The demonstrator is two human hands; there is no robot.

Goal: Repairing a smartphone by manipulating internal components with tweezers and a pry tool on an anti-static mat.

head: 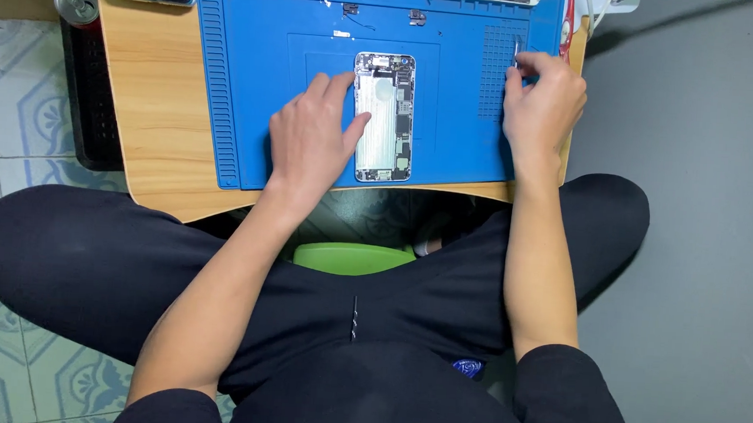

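The open phone point(383, 116) lies flat in the middle of the blue mat point(254, 73), with its back cover off and its small parts showing. The mat sits on the wooden table point(152, 111).

The left hand point(311, 138) rests at the phone's 9 o'clock side. Its grip is loose and open: the fingers are spread, and the thumb and first finger press on the phone's left edge. It holds nothing else.

The right hand point(540, 100) is at the phone's 3 o'clock, well apart from it, over the patch of little squares on the mat. Its grip is pinched tight around a thin metal tool point(516, 53) that pokes up toward 12 o'clock. I cannot tell if the tool tip has a tiny part on it; it is too small to see.

I think the step is picking up or setting down a very small piece with the thin tool. To do it well, the left hand should keep the phone from sliding, pressing only on the frame and not on the soft parts inside. The right hand should pinch gently and move slowly, low over the mat, so a tiny piece cannot fall far or roll off. Two small loose bits point(383, 13) lie at the phone's 12 o'clock, so a sleeve or wrist should not brush them.

A drink can point(77, 1) stands at the table's 10 o'clock corner.
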